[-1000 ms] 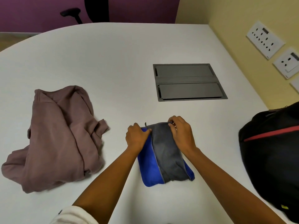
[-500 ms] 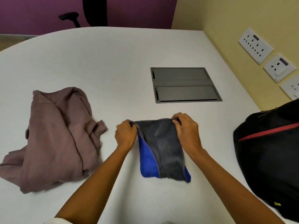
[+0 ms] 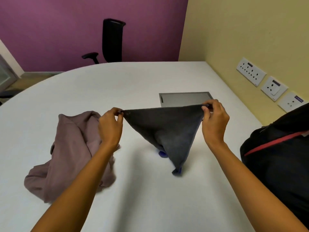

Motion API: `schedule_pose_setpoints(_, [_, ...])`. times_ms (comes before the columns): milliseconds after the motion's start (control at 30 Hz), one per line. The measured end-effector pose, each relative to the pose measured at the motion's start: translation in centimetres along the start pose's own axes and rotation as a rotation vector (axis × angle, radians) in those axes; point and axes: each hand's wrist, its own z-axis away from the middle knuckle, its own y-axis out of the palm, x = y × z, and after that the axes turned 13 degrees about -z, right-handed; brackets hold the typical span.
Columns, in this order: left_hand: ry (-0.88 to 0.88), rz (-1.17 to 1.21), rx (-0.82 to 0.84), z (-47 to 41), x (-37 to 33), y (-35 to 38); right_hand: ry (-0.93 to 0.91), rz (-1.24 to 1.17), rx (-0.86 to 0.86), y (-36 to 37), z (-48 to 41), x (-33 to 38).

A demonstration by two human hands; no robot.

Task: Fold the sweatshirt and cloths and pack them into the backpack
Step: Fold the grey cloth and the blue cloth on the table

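Note:
A grey cloth (image 3: pixel 168 129) hangs stretched in the air above the white table (image 3: pixel 142 81), its lower tip near the tabletop. My left hand (image 3: pixel 110 126) pinches its left top corner and my right hand (image 3: pixel 214 121) pinches its right top corner. A blue cloth (image 3: pixel 162 154) peeks out behind and below the grey one, mostly hidden. The mauve sweatshirt (image 3: pixel 71 151) lies crumpled on the table to the left, partly behind my left forearm. The black backpack (image 3: pixel 277 151) with a red stripe stands at the table's right edge.
A grey cable hatch (image 3: pixel 184 98) is set into the table behind the cloth. White wall sockets (image 3: pixel 250 73) line the yellow wall on the right. A black office chair (image 3: pixel 110 42) stands beyond the table's far edge, by the purple wall.
Both hands lifted the grey cloth off the table by its top corners and pulled them apart. The blue cloth is now almost hidden. My head has tilted up.

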Motion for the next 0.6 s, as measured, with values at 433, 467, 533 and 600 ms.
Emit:
schedule_pose_setpoints(433, [0.236,0.212,-0.221,4.5,-2.5,-9.3,-0.163,-0.077,-0.186,-7.0,1.6,6.7])
schedule_pose_setpoints(467, [0.234,0.226,-0.221,5.0,-2.6,-9.7,-0.169,-0.075,-0.192,-7.4,1.9,7.0])
schedule_pose_setpoints(533, [0.242,0.257,-0.224,6.1,-2.6,-10.4,-0.185,-0.07,-0.201,-8.3,2.6,7.6])
schedule_pose_setpoints(600, [0.264,0.29,-0.217,6.8,-2.3,-10.9,-0.185,-0.071,-0.211,-8.9,3.4,8.1])
